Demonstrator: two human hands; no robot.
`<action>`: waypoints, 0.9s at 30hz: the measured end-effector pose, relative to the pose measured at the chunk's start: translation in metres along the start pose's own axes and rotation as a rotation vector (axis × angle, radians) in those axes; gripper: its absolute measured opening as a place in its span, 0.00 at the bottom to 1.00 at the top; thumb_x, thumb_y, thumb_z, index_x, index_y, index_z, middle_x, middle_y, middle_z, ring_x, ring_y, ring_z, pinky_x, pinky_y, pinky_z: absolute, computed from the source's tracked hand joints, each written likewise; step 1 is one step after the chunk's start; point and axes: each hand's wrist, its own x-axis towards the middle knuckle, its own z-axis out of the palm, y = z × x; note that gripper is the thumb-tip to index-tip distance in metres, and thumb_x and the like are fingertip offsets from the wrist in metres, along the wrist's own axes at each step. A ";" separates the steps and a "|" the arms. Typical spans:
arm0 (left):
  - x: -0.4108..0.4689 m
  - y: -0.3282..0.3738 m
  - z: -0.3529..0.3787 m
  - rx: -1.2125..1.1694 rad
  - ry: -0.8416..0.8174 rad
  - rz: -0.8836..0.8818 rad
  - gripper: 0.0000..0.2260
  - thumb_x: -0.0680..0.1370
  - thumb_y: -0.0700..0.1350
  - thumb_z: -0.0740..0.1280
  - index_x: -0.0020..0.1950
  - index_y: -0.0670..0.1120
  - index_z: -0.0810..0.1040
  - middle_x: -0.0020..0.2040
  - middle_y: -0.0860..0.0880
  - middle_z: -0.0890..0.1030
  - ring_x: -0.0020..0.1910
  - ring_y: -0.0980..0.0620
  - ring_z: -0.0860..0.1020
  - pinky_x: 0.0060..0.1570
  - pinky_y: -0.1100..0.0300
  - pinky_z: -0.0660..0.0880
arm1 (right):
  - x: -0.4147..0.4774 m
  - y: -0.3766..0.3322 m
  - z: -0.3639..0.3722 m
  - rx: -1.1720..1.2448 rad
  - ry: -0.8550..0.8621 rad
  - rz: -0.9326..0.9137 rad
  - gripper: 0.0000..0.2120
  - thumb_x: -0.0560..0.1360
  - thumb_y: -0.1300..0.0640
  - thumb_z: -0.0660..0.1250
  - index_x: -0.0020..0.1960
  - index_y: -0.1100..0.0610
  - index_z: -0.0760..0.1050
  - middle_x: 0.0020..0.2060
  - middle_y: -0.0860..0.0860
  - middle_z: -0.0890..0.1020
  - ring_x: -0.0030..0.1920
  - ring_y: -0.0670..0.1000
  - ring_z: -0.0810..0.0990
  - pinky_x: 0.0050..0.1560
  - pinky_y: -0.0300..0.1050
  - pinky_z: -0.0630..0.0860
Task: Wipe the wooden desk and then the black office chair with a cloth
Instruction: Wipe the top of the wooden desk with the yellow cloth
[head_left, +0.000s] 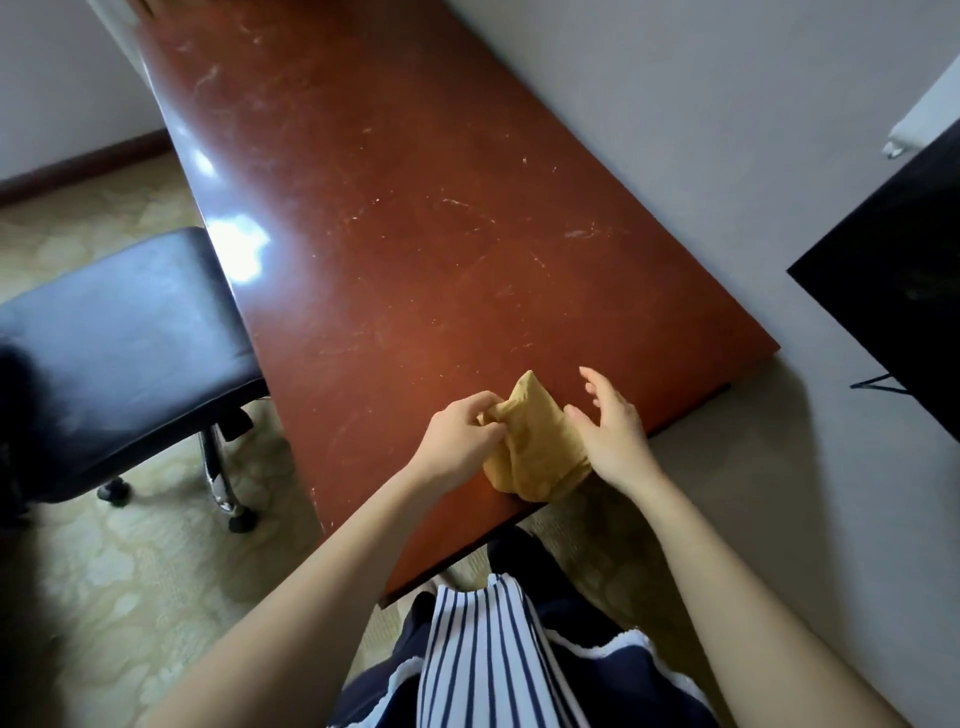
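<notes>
While the cloth (535, 447) is bunched at the near end of the desk (405, 218), at 6 o'clock in the view, it is handled by both hands. This is judged to be a gathering into a pad before wiping.

- Cloth: one, yellow, crumpled, lying on the desk top close to its near edge.
- Left hand (460, 436): one; a fold at the cloth's 10 o'clock corner is pinched between curled fingers and thumb.
- Right hand (613, 436): one; held open with fingers spread, its thumb laid against the cloth's 3 o'clock side, probably to steady it.
- Desk: one, reddish wood, glossy, marked by pale scuffs; no wiped area can be told apart.
- Chair (119, 332): one, black, on castors, set at 9 o'clock beside the desk's long edge, untouched.
- Black panel (893, 291): one, at 3 o'clock, apart from the desk.
</notes>
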 end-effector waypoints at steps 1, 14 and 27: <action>-0.003 0.001 -0.004 0.038 0.001 0.030 0.09 0.74 0.39 0.63 0.43 0.54 0.75 0.34 0.56 0.75 0.35 0.56 0.72 0.34 0.65 0.68 | 0.004 -0.002 0.000 -0.029 -0.076 0.024 0.25 0.80 0.55 0.60 0.75 0.49 0.58 0.71 0.52 0.66 0.71 0.55 0.61 0.70 0.56 0.62; -0.032 0.026 -0.054 -0.096 -0.015 0.126 0.10 0.69 0.47 0.59 0.31 0.60 0.74 0.29 0.60 0.73 0.34 0.58 0.70 0.37 0.62 0.68 | 0.009 -0.031 0.026 0.406 -0.500 -0.020 0.19 0.78 0.47 0.61 0.65 0.53 0.70 0.59 0.51 0.79 0.61 0.49 0.77 0.60 0.46 0.74; -0.017 -0.015 0.009 -0.666 0.231 -0.352 0.04 0.78 0.40 0.63 0.50 0.46 0.76 0.44 0.46 0.79 0.39 0.49 0.78 0.37 0.54 0.78 | 0.025 -0.029 0.008 -0.377 0.060 -0.420 0.07 0.77 0.51 0.65 0.54 0.51 0.76 0.43 0.46 0.74 0.43 0.50 0.75 0.33 0.39 0.65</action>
